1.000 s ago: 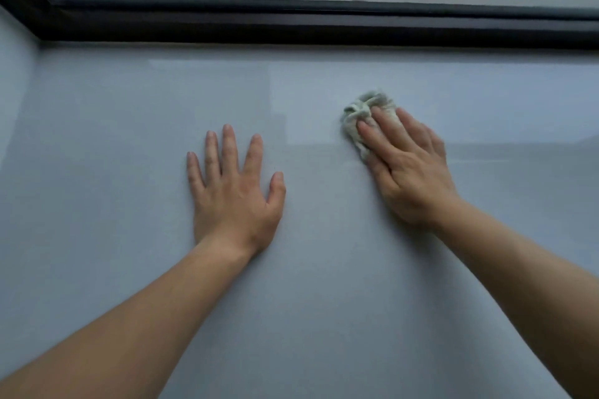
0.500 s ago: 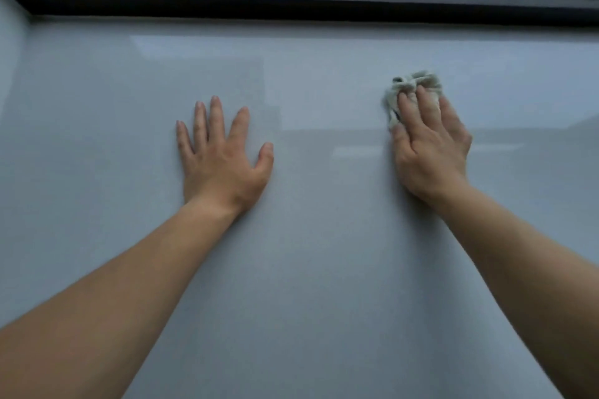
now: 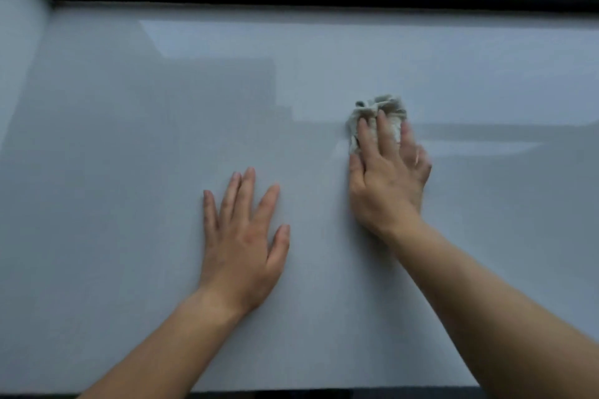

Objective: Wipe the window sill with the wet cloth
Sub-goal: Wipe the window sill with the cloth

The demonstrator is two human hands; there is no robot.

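Where the right hand (image 3: 389, 178) presses, crumpled cloth (image 3: 381, 107) (pale) meets smooth sill (image 3: 129, 172).

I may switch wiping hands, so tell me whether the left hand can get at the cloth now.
Probably yes. The left hand lies flat on the window sill, with only bare sill between it and the cloth. But the right hand presses on most of the cloth, leaving only its edges free.
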